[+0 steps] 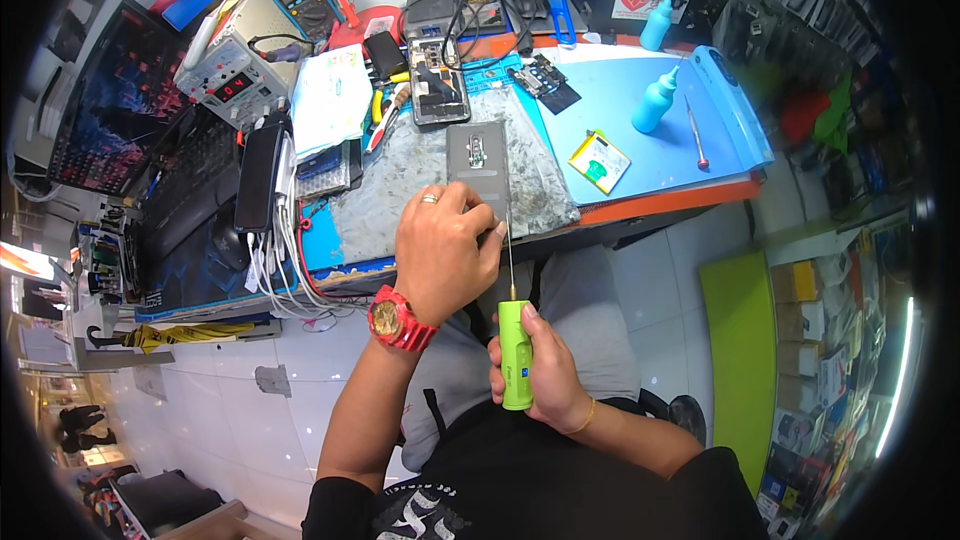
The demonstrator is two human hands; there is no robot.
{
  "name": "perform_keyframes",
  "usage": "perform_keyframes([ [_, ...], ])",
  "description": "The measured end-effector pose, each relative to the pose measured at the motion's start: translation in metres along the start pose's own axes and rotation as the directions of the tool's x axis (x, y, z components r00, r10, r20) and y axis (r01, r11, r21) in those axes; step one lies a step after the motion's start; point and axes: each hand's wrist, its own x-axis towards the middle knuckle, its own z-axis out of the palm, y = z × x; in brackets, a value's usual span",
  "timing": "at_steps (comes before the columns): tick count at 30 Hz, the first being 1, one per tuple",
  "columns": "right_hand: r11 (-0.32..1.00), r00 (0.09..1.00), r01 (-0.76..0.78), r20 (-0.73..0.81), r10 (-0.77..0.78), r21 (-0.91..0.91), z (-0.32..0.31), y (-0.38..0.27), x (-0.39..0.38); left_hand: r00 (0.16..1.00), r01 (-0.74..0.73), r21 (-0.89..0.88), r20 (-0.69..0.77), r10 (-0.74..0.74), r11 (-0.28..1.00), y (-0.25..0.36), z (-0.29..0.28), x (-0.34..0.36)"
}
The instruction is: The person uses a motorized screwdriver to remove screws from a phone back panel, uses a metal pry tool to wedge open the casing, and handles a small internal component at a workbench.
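Note:
A grey phone back panel [475, 165] with a camera cutout lies on the worn grey mat [375, 225]. My left hand [445, 245], wearing a ring and red watch, is curled closed on the panel's lower end; its fingertips are partly hidden. My right hand [540, 370] grips an upright bright green handheld tool [515, 345]. A long thin metal shaft rises from the tool along the panel's right edge, beside my left thumb; whether it touches the panel I cannot tell. Just beyond the panel sits an opened phone [438, 85].
Papers [330, 90], pliers, cables and an upright dark phone [255, 180] crowd the left, beside a power supply [220, 80], keyboard and monitor [115, 95]. On the right, a blue mat [600, 100] holds two squeeze bottles [652, 105], a battery [600, 160] and a screwdriver [698, 140].

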Motion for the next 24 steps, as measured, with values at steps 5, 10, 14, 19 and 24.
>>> perform_keyframes([
  [5, 0.999, 1.000, 0.000, -0.007, -0.001, -0.052, -0.0011, 0.0016, -0.0005, 1.000, 0.001, 0.020, 0.028, -0.001, 1.000, 0.0012, -0.0022, 0.0030],
  [10, 0.999, 1.000, -0.013, -0.018, 0.012, -0.042, 0.0015, -0.0034, -0.0034, 0.999, -0.036, 0.058, 0.011, 0.035, 0.998, 0.0012, -0.0034, 0.0051],
  [14, 0.999, 1.000, -0.014, -0.020, 0.014, -0.029, 0.0012, -0.0035, -0.0027, 0.999, -0.016, 0.070, 0.050, 0.013, 0.997, 0.0021, -0.0035, 0.0060],
  [19, 1.000, 1.000, -0.012, -0.010, 0.012, -0.023, -0.0016, -0.0050, -0.0039, 0.999, -0.041, 0.089, 0.030, 0.038, 0.995, 0.0026, -0.0026, 0.0060],
  [24, 0.998, 1.000, 0.019, -0.012, -0.020, -0.052, -0.0033, -0.0034, -0.0025, 0.999, -0.037, 0.093, 0.029, 0.035, 0.995, 0.0026, -0.0027, 0.0057],
])
